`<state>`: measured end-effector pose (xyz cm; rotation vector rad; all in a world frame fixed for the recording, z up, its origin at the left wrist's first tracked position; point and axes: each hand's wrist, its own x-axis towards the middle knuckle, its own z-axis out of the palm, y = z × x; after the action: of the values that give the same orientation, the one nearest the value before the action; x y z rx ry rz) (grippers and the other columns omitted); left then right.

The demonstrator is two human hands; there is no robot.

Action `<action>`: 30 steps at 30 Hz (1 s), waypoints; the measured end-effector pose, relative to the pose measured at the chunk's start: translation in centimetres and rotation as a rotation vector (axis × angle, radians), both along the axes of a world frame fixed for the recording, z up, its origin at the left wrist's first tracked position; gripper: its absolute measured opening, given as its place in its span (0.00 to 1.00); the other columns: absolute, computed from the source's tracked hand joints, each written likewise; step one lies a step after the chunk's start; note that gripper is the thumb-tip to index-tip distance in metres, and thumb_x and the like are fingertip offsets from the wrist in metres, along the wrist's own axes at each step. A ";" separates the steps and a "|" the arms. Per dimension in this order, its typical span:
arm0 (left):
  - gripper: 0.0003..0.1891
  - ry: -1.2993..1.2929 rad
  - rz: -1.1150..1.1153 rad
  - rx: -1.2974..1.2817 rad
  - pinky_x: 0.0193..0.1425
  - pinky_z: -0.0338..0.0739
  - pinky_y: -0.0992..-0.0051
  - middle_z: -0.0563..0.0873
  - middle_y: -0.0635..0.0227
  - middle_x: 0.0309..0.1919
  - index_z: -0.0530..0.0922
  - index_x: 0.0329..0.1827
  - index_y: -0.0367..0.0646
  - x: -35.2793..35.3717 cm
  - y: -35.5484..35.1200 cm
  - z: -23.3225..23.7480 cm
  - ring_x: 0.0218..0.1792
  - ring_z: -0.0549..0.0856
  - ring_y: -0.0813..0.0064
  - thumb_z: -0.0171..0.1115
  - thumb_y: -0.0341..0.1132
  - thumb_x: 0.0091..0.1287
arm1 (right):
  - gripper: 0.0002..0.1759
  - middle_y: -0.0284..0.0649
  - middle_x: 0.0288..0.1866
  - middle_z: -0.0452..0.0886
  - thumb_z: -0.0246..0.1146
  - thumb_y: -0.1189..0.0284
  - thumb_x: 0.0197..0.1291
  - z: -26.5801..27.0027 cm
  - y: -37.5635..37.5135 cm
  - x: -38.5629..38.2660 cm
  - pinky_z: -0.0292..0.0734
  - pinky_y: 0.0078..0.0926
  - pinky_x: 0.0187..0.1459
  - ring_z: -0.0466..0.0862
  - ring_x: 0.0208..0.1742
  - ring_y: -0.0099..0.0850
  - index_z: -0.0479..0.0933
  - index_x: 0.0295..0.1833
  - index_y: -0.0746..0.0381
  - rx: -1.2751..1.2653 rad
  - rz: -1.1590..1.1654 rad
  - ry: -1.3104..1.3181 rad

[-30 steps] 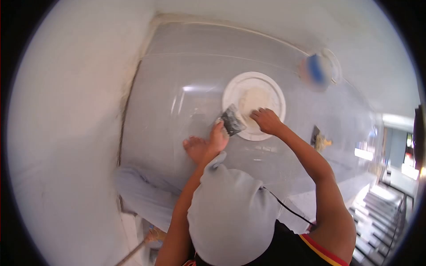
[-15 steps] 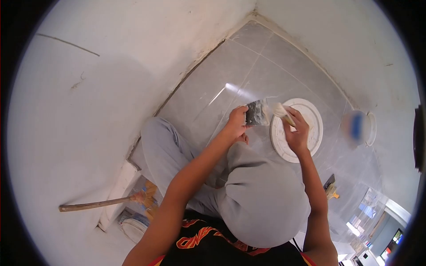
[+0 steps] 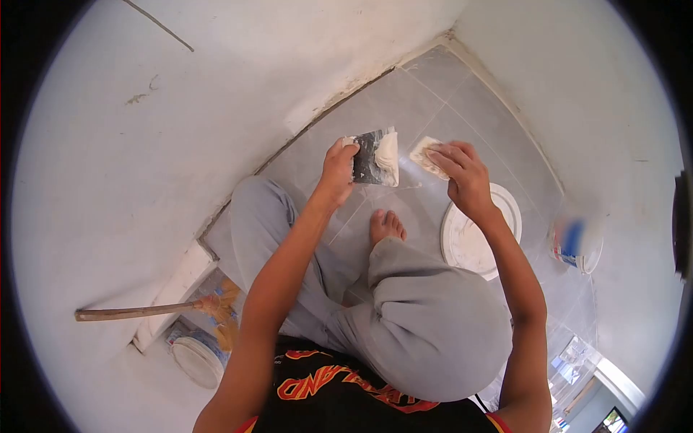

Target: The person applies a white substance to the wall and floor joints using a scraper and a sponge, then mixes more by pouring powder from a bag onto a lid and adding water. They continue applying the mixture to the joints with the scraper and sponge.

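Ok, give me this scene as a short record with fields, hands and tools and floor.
Left hand: grips a dark putty knife with white paste on its blade
Right hand: holds a small scraper just beside that blade
Floor: grey tiles, a round white lid with paste below the right arm
By the wall: broom and a bucket

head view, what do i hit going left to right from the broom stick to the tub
broom stick, white bucket, left hand, dark putty knife, small scraper, right hand, blue-labelled tub

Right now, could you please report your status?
Left hand grips putty knife, white filler on blade. Right hand grips small scraper beside it. Blades apart, nothing between.
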<state>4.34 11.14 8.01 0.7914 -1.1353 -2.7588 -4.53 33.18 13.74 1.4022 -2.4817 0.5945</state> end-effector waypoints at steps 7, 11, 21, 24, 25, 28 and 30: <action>0.06 -0.091 0.170 0.040 0.34 0.74 0.75 0.77 0.71 0.31 0.73 0.39 0.44 -0.3 -2.4 -2.0 0.30 0.78 0.77 0.50 0.32 0.61 | 0.23 0.35 0.44 0.79 0.57 0.86 0.35 0.9 -5.6 -3.4 0.72 0.32 0.50 0.75 0.49 0.38 0.77 0.43 0.61 0.057 0.416 -0.065; 0.08 -0.137 0.205 0.138 0.39 0.75 0.72 0.78 0.71 0.33 0.73 0.40 0.44 1.2 -6.8 -3.7 0.33 0.79 0.75 0.50 0.34 0.61 | 0.23 0.35 0.48 0.77 0.58 0.86 0.37 -4.2 -6.2 -9.4 0.70 0.31 0.53 0.72 0.52 0.38 0.76 0.45 0.62 0.162 0.163 -0.150; 0.11 -0.223 0.174 0.182 0.44 0.75 0.69 0.80 0.71 0.38 0.75 0.44 0.44 2.7 -8.4 -6.5 0.40 0.80 0.73 0.50 0.36 0.63 | 0.19 0.38 0.52 0.74 0.56 0.79 0.45 -17.6 -10.9 -18.3 0.71 0.33 0.53 0.71 0.53 0.38 0.76 0.46 0.60 -0.055 -0.125 0.224; 0.13 -0.217 0.191 0.207 0.45 0.76 0.69 0.80 0.70 0.40 0.73 0.48 0.44 1.8 -7.9 -6.6 0.41 0.80 0.73 0.49 0.36 0.63 | 0.17 0.39 0.50 0.74 0.56 0.75 0.47 -18.5 -11.8 -18.3 0.74 0.32 0.50 0.71 0.53 0.37 0.76 0.46 0.63 0.060 -0.161 0.181; 0.15 -0.212 0.201 0.219 0.45 0.77 0.69 0.80 0.70 0.42 0.71 0.51 0.43 1.6 -7.8 -6.7 0.42 0.81 0.73 0.48 0.36 0.63 | 0.15 0.40 0.49 0.74 0.56 0.75 0.47 -18.5 -12.3 -18.3 0.75 0.32 0.48 0.72 0.52 0.37 0.76 0.44 0.64 0.151 -0.150 0.193; 0.16 -0.189 0.172 0.235 0.48 0.76 0.69 0.80 0.70 0.44 0.71 0.53 0.43 1.8 -7.9 -8.4 0.43 0.80 0.73 0.47 0.36 0.64 | 0.12 0.40 0.47 0.74 0.55 0.74 0.48 -17.0 -12.1 -18.4 0.76 0.32 0.45 0.74 0.50 0.37 0.76 0.40 0.65 0.411 -0.022 0.166; 0.13 -0.178 0.165 0.215 0.47 0.76 0.70 0.80 0.69 0.41 0.73 0.49 0.43 1.2 -7.5 -7.7 0.42 0.81 0.72 0.49 0.36 0.63 | 0.11 0.39 0.46 0.75 0.55 0.74 0.49 -14.7 -12.4 -19.6 0.76 0.32 0.44 0.75 0.49 0.37 0.76 0.38 0.65 0.556 0.081 0.185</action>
<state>5.50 3.67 0.28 1.1193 -0.7610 -2.7448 -24.14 20.81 -0.97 1.6505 -2.5494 -0.2355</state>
